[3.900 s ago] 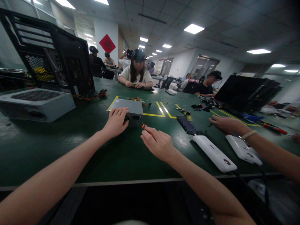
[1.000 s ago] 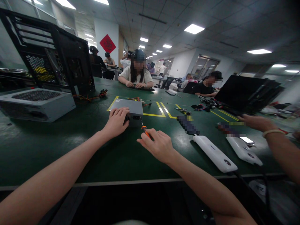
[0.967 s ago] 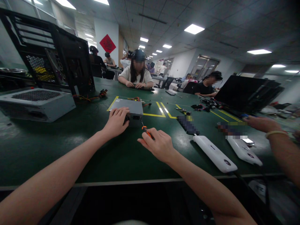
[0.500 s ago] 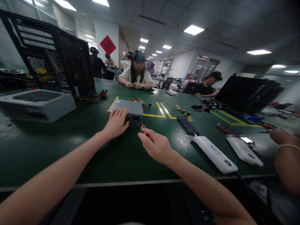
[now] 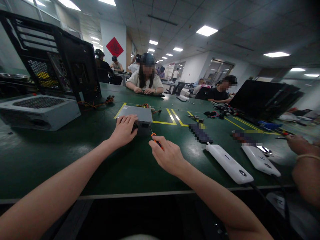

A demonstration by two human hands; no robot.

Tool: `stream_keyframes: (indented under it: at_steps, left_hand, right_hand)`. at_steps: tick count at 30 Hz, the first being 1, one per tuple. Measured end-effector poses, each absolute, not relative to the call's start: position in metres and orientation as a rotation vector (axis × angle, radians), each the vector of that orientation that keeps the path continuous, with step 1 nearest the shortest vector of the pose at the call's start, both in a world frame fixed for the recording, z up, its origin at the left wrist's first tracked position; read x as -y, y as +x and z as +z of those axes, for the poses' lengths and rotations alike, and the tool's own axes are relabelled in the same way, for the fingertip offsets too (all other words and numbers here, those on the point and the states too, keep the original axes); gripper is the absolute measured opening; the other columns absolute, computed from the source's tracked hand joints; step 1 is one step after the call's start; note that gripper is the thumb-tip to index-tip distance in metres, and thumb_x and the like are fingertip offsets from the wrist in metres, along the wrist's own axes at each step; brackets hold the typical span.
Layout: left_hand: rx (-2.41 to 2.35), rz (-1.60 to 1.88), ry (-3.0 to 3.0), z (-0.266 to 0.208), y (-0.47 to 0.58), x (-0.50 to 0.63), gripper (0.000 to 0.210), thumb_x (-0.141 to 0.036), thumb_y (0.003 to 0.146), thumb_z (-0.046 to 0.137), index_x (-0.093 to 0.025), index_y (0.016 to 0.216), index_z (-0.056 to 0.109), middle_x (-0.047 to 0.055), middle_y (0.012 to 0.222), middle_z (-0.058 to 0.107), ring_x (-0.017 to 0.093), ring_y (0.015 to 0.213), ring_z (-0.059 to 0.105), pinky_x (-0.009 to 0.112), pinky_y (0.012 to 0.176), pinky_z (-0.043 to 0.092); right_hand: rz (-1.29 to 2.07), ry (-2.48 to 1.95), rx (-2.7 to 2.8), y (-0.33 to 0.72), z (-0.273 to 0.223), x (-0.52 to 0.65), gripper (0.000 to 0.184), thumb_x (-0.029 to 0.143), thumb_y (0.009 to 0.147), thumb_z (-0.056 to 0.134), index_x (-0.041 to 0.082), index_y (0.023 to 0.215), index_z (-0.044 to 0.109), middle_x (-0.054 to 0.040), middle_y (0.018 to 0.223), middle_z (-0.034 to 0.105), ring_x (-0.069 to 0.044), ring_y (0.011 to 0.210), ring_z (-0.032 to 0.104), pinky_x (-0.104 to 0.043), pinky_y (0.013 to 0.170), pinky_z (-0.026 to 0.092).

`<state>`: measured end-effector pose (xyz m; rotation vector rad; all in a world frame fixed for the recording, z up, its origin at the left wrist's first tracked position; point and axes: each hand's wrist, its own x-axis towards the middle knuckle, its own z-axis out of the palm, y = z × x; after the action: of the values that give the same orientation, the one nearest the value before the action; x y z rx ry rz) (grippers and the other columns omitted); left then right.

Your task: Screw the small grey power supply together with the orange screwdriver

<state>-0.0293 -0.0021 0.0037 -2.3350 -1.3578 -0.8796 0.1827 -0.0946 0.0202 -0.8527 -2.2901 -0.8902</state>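
A grey metal computer power supply (image 5: pixel 140 114) sits on the green table in front of me, its socket side facing me. My left hand (image 5: pixel 123 130) grips its near left part, fingers over the top and thumb at the front side. My right hand (image 5: pixel 168 155) is closed around the orange and black handle of a screwdriver (image 5: pixel 153 135). The thin shaft points up and away, its tip at the lower right corner of the power supply's near side. Whether the tip sits in a screw is too small to tell.
To the left lies a second power supply (image 5: pixel 42 111) before an open black computer case (image 5: pixel 82 70). White power banks (image 5: pixel 228 163) lie at right, near another person's hand (image 5: pixel 297 144). Loose cables (image 5: pixel 215 114) lie farther back, and a person (image 5: pixel 145 78) sits opposite.
My right hand and the screwdriver have shifted very slightly to the right, and the handle has turned a little in the fingers. My left hand and the power supply stay put.
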Motion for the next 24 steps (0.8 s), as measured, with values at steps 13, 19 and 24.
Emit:
stream_keyframes:
  at_steps: [13, 19, 24]
  left_hand:
    - [1.376, -0.892, -2.349, 0.0055, -0.0278, 0.0036, 0.039, -0.025, 0.081, 0.044, -0.016, 0.119, 0.044, 0.012, 0.131, 0.048, 0.026, 0.123, 0.040, 0.044, 0.105, 0.022]
    - [1.366, -0.870, -2.341, 0.0044, -0.0285, 0.0031, 0.039, -0.024, 0.081, 0.044, -0.017, 0.119, 0.044, 0.012, 0.130, 0.049, 0.025, 0.123, 0.041, 0.043, 0.105, 0.023]
    - [1.381, -0.881, -2.336, 0.0044, -0.0285, 0.0034, 0.039, -0.025, 0.080, 0.045, -0.016, 0.118, 0.044, 0.011, 0.131, 0.049, 0.025, 0.123, 0.040, 0.043, 0.105, 0.023]
  right_hand:
    - [-0.806, -0.843, 2.244, 0.1831, 0.0187, 0.0912, 0.020, 0.015, 0.088, 0.041, 0.017, 0.106, 0.049, -0.0098, 0.101, 0.056, -0.012, 0.075, 0.057, -0.023, 0.062, 0.044]
    - [-0.896, -0.870, 2.126, 0.1882, 0.0224, 0.0889, 0.010, 0.027, 0.088, 0.049, 0.019, 0.094, 0.053, -0.0050, 0.089, 0.058, -0.010, 0.064, 0.053, -0.022, 0.057, 0.039]
    - [-0.813, -0.840, 2.215, 0.1842, 0.0208, 0.0909, 0.020, 0.018, 0.085, 0.043, 0.015, 0.104, 0.051, -0.0148, 0.109, 0.055, -0.014, 0.078, 0.058, -0.025, 0.066, 0.044]
